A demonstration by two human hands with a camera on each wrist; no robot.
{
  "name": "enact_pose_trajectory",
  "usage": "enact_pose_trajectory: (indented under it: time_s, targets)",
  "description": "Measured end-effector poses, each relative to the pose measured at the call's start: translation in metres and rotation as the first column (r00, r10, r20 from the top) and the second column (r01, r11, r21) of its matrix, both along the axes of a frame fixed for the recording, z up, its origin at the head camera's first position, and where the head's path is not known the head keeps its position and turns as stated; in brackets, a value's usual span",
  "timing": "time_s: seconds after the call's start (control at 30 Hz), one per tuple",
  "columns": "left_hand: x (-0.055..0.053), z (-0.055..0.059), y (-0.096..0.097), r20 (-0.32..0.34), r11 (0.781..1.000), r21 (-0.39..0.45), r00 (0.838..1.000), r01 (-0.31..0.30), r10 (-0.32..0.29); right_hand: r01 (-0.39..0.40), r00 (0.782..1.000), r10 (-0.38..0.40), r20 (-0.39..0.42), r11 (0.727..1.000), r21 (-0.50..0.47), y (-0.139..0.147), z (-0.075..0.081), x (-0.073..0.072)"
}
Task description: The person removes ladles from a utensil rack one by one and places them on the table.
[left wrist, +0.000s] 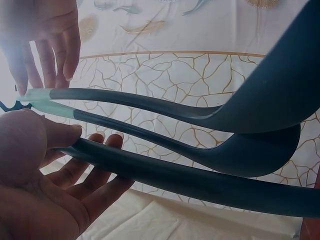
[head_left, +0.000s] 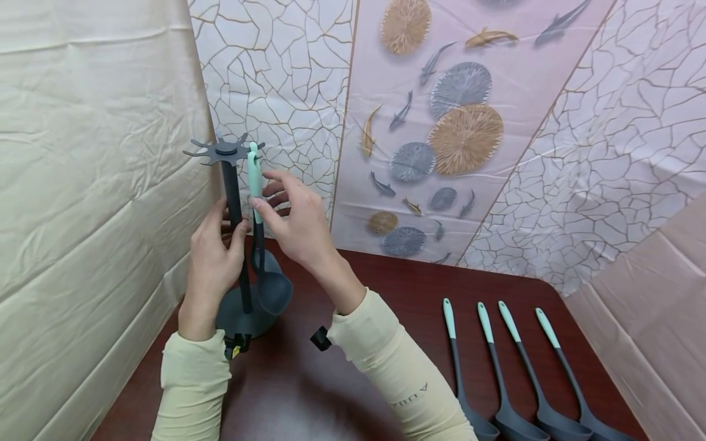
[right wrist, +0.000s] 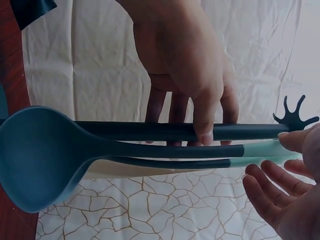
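Observation:
A dark utensil stand [head_left: 233,196] rises from a round base, with a ring of curved hooks [head_left: 223,149] on top. My left hand [head_left: 212,263] grips its pole below the hooks, thumb on one side and fingers round the other. Two dark ladles with mint handles hang beside the pole; the front ladle [head_left: 276,294] partly covers the rear ladle [head_left: 271,260]. My right hand [head_left: 300,220] pinches the front ladle's mint handle [right wrist: 262,149] near its top, thumb against it and fingers on the far side. In the left wrist view both ladle bowls [left wrist: 270,95] extend to the right.
Several similar ladles [head_left: 499,361] lie side by side at the right of the dark red table [head_left: 386,275], bowls toward the front. A beige cloth wall [head_left: 99,184] stands close on the left. A patterned backdrop [head_left: 309,92] closes the back.

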State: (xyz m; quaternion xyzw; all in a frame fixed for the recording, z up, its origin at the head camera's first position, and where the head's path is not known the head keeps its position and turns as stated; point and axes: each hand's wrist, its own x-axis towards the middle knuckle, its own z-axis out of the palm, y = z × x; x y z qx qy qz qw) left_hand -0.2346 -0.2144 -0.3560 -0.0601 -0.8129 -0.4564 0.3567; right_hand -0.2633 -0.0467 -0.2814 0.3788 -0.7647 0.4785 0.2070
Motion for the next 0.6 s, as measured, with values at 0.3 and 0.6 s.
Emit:
enact_pose_trajectory:
  time_s: [0.3,0.6]
  targets:
    - [-0.0010,-0.0004,-0.0013,0.009,1.000,-0.001,1.000,-0.011,0.011,0.007,1.000,-0.007,-0.005,0.999,0.036,-0.0056,-0.0049,-0.0032]
    - [0.0004,0.0005,-0.0017,0.016,1.000,0.000,1.000,-0.017,0.017,0.022,1.000,-0.021,-0.021,0.997,0.070,-0.0051,-0.0083,-0.0036]
